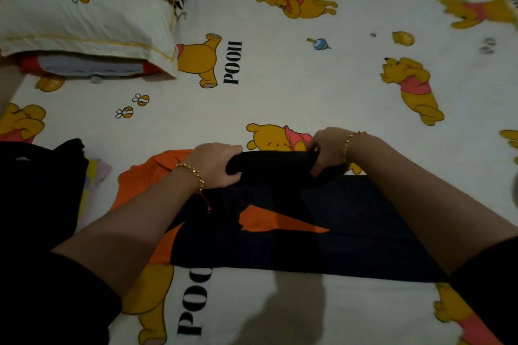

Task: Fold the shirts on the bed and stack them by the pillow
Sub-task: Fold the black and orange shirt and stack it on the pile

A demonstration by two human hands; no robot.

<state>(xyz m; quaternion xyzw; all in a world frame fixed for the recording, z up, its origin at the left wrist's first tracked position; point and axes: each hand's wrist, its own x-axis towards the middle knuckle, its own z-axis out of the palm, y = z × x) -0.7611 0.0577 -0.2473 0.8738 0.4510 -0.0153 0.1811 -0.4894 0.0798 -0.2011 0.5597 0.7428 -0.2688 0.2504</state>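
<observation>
Your two forearms [126, 232] reach in from bottom edge, two gold bracelets [193, 172], one per wrist. Left hand [221, 165] and right hand [328, 148]: fingers of both curled tight round far edge of one black shirt [308, 246], bunched into roll between them; rest lies flat on bed [280, 92] before you. One orange shirt [140, 182] under it, poking out left. One dark heap [36, 190] far left. One pillow [84, 22] top left, red-and-grey cloth [92, 66] tucked under its near edge.
</observation>
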